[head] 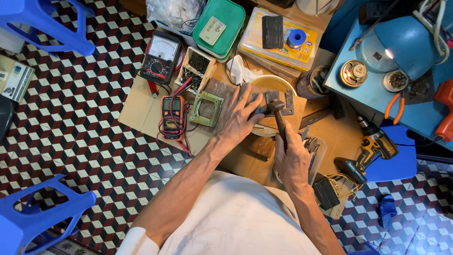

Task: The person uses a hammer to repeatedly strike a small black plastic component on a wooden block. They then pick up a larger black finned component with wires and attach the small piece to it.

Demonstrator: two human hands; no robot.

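Wooden-handled hammer [278, 115] in right hand [292, 160], left hand [238, 115] fingers pressing metal piece [272, 98]

An analog meter [162, 56], green lidded box [222, 26], cordless drill [365, 153] and orange pliers [395, 101] lie around the work.

Wooden-handled hammer [278, 115], matt cardboard sheet [141, 111]
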